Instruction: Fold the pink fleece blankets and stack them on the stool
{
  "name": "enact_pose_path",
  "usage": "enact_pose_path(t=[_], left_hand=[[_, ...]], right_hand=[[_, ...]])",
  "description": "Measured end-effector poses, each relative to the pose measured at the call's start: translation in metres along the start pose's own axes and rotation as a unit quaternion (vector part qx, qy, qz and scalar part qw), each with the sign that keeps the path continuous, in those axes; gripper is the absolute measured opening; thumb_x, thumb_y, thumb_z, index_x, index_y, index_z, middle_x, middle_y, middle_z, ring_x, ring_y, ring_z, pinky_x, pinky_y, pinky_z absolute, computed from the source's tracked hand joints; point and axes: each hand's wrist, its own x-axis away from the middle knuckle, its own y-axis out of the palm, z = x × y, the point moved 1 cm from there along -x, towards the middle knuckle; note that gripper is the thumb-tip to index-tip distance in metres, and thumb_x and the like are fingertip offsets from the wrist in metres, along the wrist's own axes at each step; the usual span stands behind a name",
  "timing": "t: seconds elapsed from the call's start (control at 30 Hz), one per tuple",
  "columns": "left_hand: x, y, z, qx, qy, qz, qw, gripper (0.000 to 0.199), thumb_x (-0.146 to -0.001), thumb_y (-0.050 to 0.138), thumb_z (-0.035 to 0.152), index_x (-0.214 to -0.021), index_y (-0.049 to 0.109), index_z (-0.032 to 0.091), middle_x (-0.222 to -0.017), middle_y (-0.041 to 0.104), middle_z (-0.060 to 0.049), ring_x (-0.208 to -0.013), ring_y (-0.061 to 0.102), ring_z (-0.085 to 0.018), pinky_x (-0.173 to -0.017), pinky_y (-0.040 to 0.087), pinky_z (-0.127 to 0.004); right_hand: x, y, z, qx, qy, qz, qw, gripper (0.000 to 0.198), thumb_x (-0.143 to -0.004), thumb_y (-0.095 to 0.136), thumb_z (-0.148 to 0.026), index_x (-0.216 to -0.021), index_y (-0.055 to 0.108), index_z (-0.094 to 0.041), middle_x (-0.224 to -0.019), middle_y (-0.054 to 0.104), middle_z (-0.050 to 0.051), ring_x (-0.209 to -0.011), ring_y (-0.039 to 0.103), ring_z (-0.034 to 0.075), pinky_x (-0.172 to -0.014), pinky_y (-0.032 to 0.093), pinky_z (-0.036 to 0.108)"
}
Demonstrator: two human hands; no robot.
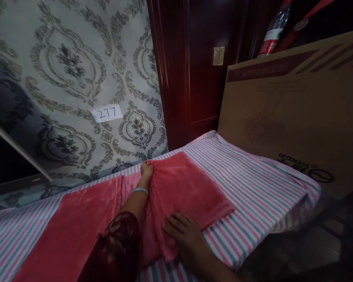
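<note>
A red plush blanket [182, 188] lies partly folded over a striped bed sheet [238, 172]. My left hand [147, 169] is closed on the blanket's far edge, close to the wall, with a bracelet on the wrist and a dark red sleeve below. Nearer to me, my right hand [184, 233] rests on the folded part by its near edge, fingers stretched out over the cloth. Its thumb side is hard to make out in the dim light. Another stretch of the blanket spreads flat to the left of my left arm, with a paler pink strip between the two parts.
Patterned wallpaper [76, 74] with a paper marked 277 [107, 112] borders the bed's far side. Behind it stands a dark red wooden panel [202, 90]. A big cardboard box [297, 113] stands on the right, a bottle [273, 37] behind its top edge. A dark screen-like object [11, 156] is at left.
</note>
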Motion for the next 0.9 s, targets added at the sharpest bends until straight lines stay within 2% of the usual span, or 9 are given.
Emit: enact_pose_path(t=[0.07, 0.17, 0.37, 0.5, 0.6, 0.67, 0.73, 0.8, 0.9], left_hand=[[0.002, 0.000, -0.001, 0.012, -0.009, 0.000, 1.000, 0.023, -0.087, 0.067, 0.027, -0.108, 0.065, 0.016, -0.107, 0.068, -0.008, -0.101, 0.064, -0.022, -0.091, 0.052, -0.039], [0.004, 0.000, -0.003, 0.027, -0.028, -0.005, 0.999, 0.030, -0.080, 0.073, 0.019, -0.108, 0.065, 0.016, -0.102, 0.070, -0.010, -0.102, 0.065, -0.025, -0.091, 0.051, -0.038], [0.006, -0.010, 0.002, 0.042, -0.042, -0.032, 0.998, 0.039, -0.089, 0.063, 0.030, -0.125, 0.055, 0.016, -0.111, 0.066, -0.010, -0.094, 0.066, -0.020, -0.083, 0.056, -0.039], [0.019, -0.022, 0.021, 0.010, 0.035, -0.026, 0.999, 0.059, -0.078, 0.070, 0.018, -0.133, 0.049, 0.016, -0.132, 0.056, -0.019, -0.127, 0.053, -0.031, -0.102, 0.047, -0.042], [0.044, -0.020, 0.035, -0.037, 0.119, -0.073, 0.989, 0.058, -0.076, 0.070, 0.019, -0.132, 0.052, 0.018, -0.142, 0.051, -0.017, -0.143, 0.036, -0.031, -0.117, 0.031, -0.043], [0.065, -0.015, 0.040, -0.075, 0.158, -0.118, 0.978, 0.057, -0.077, 0.071, 0.024, -0.130, 0.054, 0.018, -0.144, 0.051, -0.016, -0.144, 0.033, -0.030, -0.120, 0.024, -0.043], [0.086, -0.010, 0.040, -0.115, 0.178, -0.156, 0.965, 0.058, -0.078, 0.070, 0.031, -0.132, 0.054, 0.018, -0.147, 0.049, -0.016, -0.144, 0.034, -0.031, -0.120, 0.020, -0.046], [0.104, -0.009, 0.039, -0.153, 0.187, -0.181, 0.953, 0.059, -0.080, 0.067, 0.037, -0.134, 0.052, 0.018, -0.150, 0.046, -0.017, -0.145, 0.032, -0.032, -0.120, 0.018, -0.050], [0.121, -0.014, 0.036, -0.197, 0.192, -0.193, 0.942, 0.062, -0.084, 0.061, 0.044, -0.139, 0.049, 0.017, -0.155, 0.038, -0.018, -0.148, 0.025, -0.033, -0.120, 0.014, -0.053]], right_hand=[[0.000, 0.001, 0.002, 0.007, -0.024, 0.018, 1.000, 0.062, -0.076, 0.054, -0.009, -0.136, 0.058, -0.025, -0.139, 0.059, 0.008, -0.135, 0.045, 0.024, -0.113, 0.035, 0.045], [-0.001, 0.000, 0.001, 0.008, -0.037, -0.004, 0.999, 0.055, -0.080, 0.055, -0.012, -0.134, 0.059, -0.025, -0.137, 0.061, 0.007, -0.133, 0.048, 0.023, -0.114, 0.035, 0.044], [-0.005, -0.007, -0.005, 0.001, 0.022, -0.066, 0.998, 0.053, -0.083, 0.054, -0.014, -0.134, 0.059, -0.027, -0.143, 0.056, 0.004, -0.136, 0.044, 0.023, -0.117, 0.031, 0.044], [-0.006, -0.007, -0.009, -0.014, 0.031, -0.089, 0.995, 0.056, -0.082, 0.056, -0.014, -0.137, 0.057, -0.025, -0.145, 0.054, 0.006, -0.139, 0.041, 0.023, -0.119, 0.025, 0.045], [-0.007, -0.019, -0.014, -0.035, 0.028, -0.103, 0.994, 0.058, -0.082, 0.057, -0.016, -0.139, 0.055, -0.023, -0.148, 0.051, 0.007, -0.140, 0.038, 0.024, -0.120, 0.023, 0.047], [-0.010, -0.037, -0.013, -0.061, 0.002, -0.119, 0.991, 0.056, -0.083, 0.054, -0.015, -0.138, 0.056, -0.023, -0.145, 0.054, 0.008, -0.137, 0.043, 0.024, -0.118, 0.028, 0.046], [-0.018, -0.060, -0.002, -0.083, -0.010, -0.110, 0.990, 0.051, -0.084, 0.050, -0.012, -0.133, 0.061, -0.022, -0.135, 0.062, 0.007, -0.128, 0.053, 0.022, -0.111, 0.038, 0.042], [-0.032, -0.082, 0.020, -0.065, 0.035, -0.053, 0.996, 0.048, -0.088, 0.043, -0.013, -0.131, 0.062, -0.022, -0.129, 0.066, 0.007, -0.120, 0.058, 0.022, -0.107, 0.043, 0.041], [-0.060, -0.101, 0.063, 0.044, 0.120, -0.001, 0.992, 0.051, -0.094, 0.040, -0.022, -0.144, 0.050, -0.019, -0.144, 0.054, 0.010, -0.133, 0.048, 0.025, -0.114, 0.035, 0.045]])
